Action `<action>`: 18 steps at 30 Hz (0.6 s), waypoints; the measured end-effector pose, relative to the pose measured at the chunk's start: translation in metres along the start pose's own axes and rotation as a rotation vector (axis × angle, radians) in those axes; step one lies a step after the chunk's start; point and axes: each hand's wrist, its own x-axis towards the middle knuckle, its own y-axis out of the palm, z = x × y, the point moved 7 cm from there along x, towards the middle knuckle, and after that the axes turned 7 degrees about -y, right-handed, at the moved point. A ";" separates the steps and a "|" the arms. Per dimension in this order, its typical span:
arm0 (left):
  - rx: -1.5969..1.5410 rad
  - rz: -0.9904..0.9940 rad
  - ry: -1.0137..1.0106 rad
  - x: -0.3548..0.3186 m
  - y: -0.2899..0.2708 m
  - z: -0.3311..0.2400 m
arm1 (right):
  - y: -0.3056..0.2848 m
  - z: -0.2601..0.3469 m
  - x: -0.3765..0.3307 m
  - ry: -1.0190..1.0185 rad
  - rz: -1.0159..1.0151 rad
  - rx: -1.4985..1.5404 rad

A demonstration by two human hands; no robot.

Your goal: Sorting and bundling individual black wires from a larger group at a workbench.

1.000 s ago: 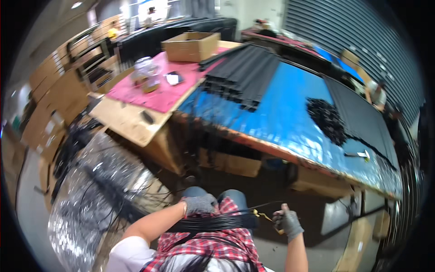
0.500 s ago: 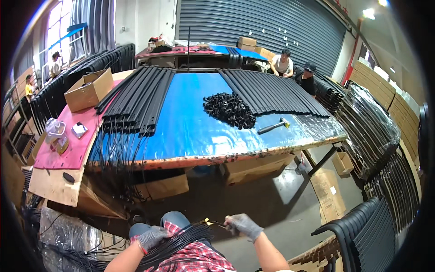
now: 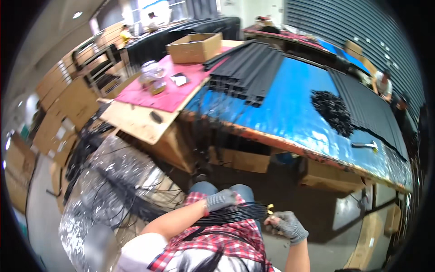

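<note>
A bundle of thin black cables (image 3: 240,215) lies across my lap, over a red checked garment. My left hand (image 3: 220,200), in a grey knit glove with bare fingertips, is closed over the bundle's upper side. A small yellow tie (image 3: 270,209) shows at the bundle's right end. Just beside that end is my right hand (image 3: 291,226), gloved alike, its thumb and fingers drawn together; what they pinch is too small and blurred to make out. Leftward the cables trail onto a heap wrapped in clear plastic film (image 3: 97,199).
Ahead stands a blue-topped table (image 3: 272,99) bearing black metal tubes (image 3: 251,68), a pile of small black parts (image 3: 333,111) and a hammer (image 3: 365,145). A pink-covered board (image 3: 158,97) holds an open carton (image 3: 195,49) and a plastic jug (image 3: 153,77). Two people sit far right.
My view has swung to the left, so the table sits further right. My right hand has come closer to the bundle's tied end. My left hand stays at the bundle.
</note>
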 end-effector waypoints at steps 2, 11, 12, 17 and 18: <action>-0.054 -0.136 0.106 0.024 -0.005 -0.008 | -0.011 -0.009 0.003 0.001 -0.096 0.047; -0.283 -0.310 0.185 -0.122 0.000 -0.123 | 0.038 -0.037 -0.005 0.108 0.065 0.094; -0.284 -0.365 0.282 -0.149 -0.014 -0.147 | 0.049 -0.033 -0.002 0.062 0.162 0.145; 0.086 -0.395 0.286 -0.139 0.020 -0.156 | 0.076 0.007 0.020 -0.180 0.219 0.336; 0.137 -0.293 0.471 -0.134 0.042 -0.154 | 0.074 0.005 0.027 -0.180 0.211 0.323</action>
